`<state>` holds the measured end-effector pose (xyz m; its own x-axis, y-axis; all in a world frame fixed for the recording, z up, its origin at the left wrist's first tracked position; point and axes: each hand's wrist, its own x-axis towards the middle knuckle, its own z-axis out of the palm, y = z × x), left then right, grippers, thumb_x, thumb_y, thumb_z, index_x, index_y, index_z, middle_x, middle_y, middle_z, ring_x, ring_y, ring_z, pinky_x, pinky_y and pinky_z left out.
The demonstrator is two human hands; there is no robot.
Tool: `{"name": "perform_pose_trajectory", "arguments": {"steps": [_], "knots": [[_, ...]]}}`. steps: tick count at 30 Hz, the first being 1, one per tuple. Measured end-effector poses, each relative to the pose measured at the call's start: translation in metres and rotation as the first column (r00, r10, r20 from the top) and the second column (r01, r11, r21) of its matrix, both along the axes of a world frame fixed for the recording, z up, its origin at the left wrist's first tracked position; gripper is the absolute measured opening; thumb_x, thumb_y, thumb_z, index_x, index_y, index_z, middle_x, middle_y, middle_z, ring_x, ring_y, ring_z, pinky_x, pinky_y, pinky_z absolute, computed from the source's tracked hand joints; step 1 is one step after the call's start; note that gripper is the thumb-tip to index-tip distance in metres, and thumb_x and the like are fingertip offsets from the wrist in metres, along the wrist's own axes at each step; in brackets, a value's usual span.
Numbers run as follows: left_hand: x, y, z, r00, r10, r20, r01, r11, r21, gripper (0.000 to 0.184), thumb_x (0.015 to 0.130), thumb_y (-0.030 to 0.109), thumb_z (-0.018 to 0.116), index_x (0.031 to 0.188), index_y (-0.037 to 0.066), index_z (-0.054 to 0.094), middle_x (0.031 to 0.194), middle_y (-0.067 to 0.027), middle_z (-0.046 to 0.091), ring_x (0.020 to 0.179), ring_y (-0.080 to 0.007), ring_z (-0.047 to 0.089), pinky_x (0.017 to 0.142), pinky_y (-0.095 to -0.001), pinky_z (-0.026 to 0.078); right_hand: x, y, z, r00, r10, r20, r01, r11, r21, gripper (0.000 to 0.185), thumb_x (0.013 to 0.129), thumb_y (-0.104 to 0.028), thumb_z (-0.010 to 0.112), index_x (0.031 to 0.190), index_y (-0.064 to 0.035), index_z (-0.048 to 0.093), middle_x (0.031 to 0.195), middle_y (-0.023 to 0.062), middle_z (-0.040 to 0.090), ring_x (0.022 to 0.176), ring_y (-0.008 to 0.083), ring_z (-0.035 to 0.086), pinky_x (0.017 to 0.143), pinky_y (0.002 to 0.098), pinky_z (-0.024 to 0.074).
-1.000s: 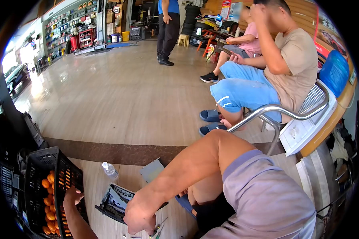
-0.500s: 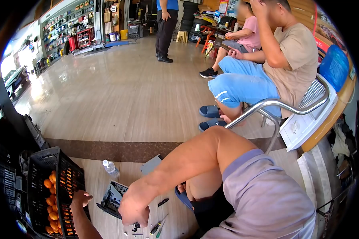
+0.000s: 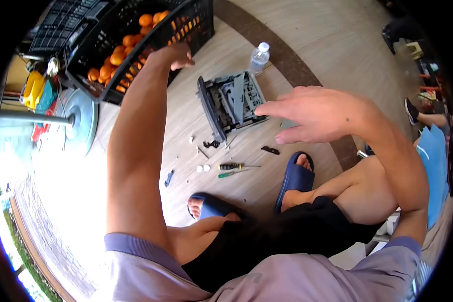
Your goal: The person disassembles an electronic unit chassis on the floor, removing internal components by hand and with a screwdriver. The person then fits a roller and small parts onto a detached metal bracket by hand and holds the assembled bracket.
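Observation:
My right hand [image 3: 314, 113] is open, thumb and fingers apart, above the right edge of an opened grey plastic device casing [image 3: 205, 103] with its inner parts exposed. Nothing shows in its grasp. Beside a black plastic crate [image 3: 206, 22] of oranges [image 3: 117, 58], my left hand [image 3: 172, 56] looks loosely open and empty; some of its fingers are hidden. A yellow-and-black screwdriver [image 3: 230, 166] and a green-handled screwdriver [image 3: 229, 174] lie on the floor near my feet. Small black parts [image 3: 270, 150], screws and two round white pieces [image 3: 203, 168] are scattered around them.
A clear water bottle [image 3: 259, 59] stands just behind the casing. Left of me is a round pale stand base [image 3: 80, 123] with a pole. My feet in blue slippers [image 3: 299, 178] are close to the tools. A seated person's blue-clad leg [image 3: 432, 166] appears at right.
My view has swung down and left, bringing the casing and tools to the middle. My right hand, earlier low over the small parts, is now beside the casing with fingers spread.

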<state>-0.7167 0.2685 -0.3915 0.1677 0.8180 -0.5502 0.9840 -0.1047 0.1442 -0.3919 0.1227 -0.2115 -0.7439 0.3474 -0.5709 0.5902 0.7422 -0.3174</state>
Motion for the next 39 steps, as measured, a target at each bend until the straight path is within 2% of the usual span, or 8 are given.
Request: {"name": "perform_pose_trajectory", "arguments": {"steps": [5, 14, 26, 28, 32, 34, 37, 39], "knots": [[-0.01, 0.0, -0.005, 0.996, 0.071, 0.048, -0.078, 0.982, 0.17, 0.045, 0.087, 0.039, 0.069, 0.121, 0.01, 0.068, 0.099, -0.0138, 0.073, 0.087, -0.0256, 0.071, 0.076, -0.0394, 0.057, -0.01, -0.001, -0.012, 0.995, 0.058, -0.079, -0.061, 0.997, -0.047, 0.051, 0.091, -0.031, 0.061, 0.134, -0.0046, 0.052, 0.106, 0.0192, 0.068, 0.109, 0.0365, 0.06, 0.093, 0.0447, 0.0491], [-0.007, -0.003, -0.008, 0.997, 0.071, 0.037, -0.074, 0.995, 0.073, 0.047, 0.088, 0.039, 0.069, 0.123, 0.007, 0.066, 0.095, -0.0133, 0.073, 0.076, -0.0261, 0.072, 0.074, -0.0388, 0.058, -0.017, 0.017, -0.035, 0.992, -0.058, 0.115, 0.079, 0.98, -0.183, 0.058, 0.089, -0.037, 0.061, 0.137, -0.0055, 0.051, 0.121, 0.021, 0.064, 0.112, 0.0381, 0.061, 0.094, 0.0449, 0.0493], [-0.003, -0.017, 0.003, 0.993, 0.111, 0.044, -0.114, 0.99, 0.085, 0.046, 0.089, 0.035, 0.066, 0.127, 0.01, 0.063, 0.11, -0.0154, 0.07, 0.097, -0.0286, 0.069, 0.08, -0.0431, 0.055, -0.016, 0.02, -0.053, 0.964, -0.101, 0.244, 0.15, 0.97, -0.189, 0.056, 0.088, -0.033, 0.058, 0.135, -0.0026, 0.052, 0.12, 0.0216, 0.064, 0.111, 0.0381, 0.061, 0.094, 0.0458, 0.0488], [-0.012, -0.016, 0.01, 0.991, 0.122, 0.055, -0.126, 0.988, 0.089, 0.045, 0.089, 0.035, 0.066, 0.126, 0.01, 0.064, 0.109, -0.0157, 0.07, 0.096, -0.0284, 0.069, 0.079, -0.0435, 0.055, -0.011, 0.033, -0.062, 0.897, 0.148, 0.417, -0.185, 0.982, 0.05, 0.053, 0.091, -0.031, 0.063, 0.135, -0.0052, 0.051, 0.117, 0.0215, 0.063, 0.106, 0.0362, 0.063, 0.089, 0.0465, 0.0511], [-0.029, -0.019, 0.018, 0.981, 0.159, 0.107, -0.174, 0.974, 0.147, 0.041, 0.089, 0.035, 0.067, 0.121, 0.008, 0.066, 0.095, -0.0153, 0.072, 0.083, -0.027, 0.07, 0.072, -0.0418, 0.057, -0.013, 0.076, -0.1, 0.905, 0.173, 0.388, -0.222, 0.972, 0.083, 0.05, 0.088, -0.024, 0.065, 0.132, -0.005, 0.053, 0.115, 0.0186, 0.062, 0.108, 0.0344, 0.061, 0.089, 0.0462, 0.0511], [-0.035, -0.02, 0.014, 0.985, 0.137, 0.103, -0.153, 0.974, 0.166, 0.043, 0.089, 0.035, 0.067, 0.123, 0.009, 0.065, 0.092, -0.0147, 0.072, 0.078, -0.026, 0.071, 0.07, -0.0398, 0.059, -0.024, 0.092, -0.138, 0.943, 0.308, 0.126, -0.331, 0.913, 0.24, 0.055, 0.084, -0.016, 0.067, 0.135, -0.0069, 0.051, 0.128, 0.0162, 0.057, 0.118, 0.0328, 0.056, 0.092, 0.0443, 0.0502], [-0.045, -0.025, 0.005, 0.974, 0.165, 0.153, -0.191, 0.967, 0.17, 0.044, 0.09, 0.037, 0.068, 0.124, 0.01, 0.066, 0.095, -0.0146, 0.072, 0.078, -0.0249, 0.072, 0.072, -0.0386, 0.059, -0.051, 0.103, -0.205, 0.886, 0.46, -0.061, -0.397, 0.82, 0.413, 0.063, 0.078, -0.012, 0.07, 0.137, -0.0096, 0.05, 0.142, 0.0138, 0.048, 0.128, 0.0316, 0.049, 0.097, 0.0442, 0.048], [-0.057, -0.028, -0.005, 0.989, 0.11, 0.095, -0.124, 0.979, 0.163, 0.042, 0.091, 0.039, 0.068, 0.121, 0.009, 0.067, 0.102, -0.0146, 0.072, 0.082, -0.0263, 0.072, 0.073, -0.0399, 0.059, -0.058, 0.098, -0.23, 0.874, 0.486, -0.014, -0.433, 0.791, 0.433, 0.066, 0.076, -0.012, 0.072, 0.138, -0.0117, 0.05, 0.146, 0.0137, 0.044, 0.131, 0.0314, 0.046, 0.098, 0.0447, 0.0466]]}}
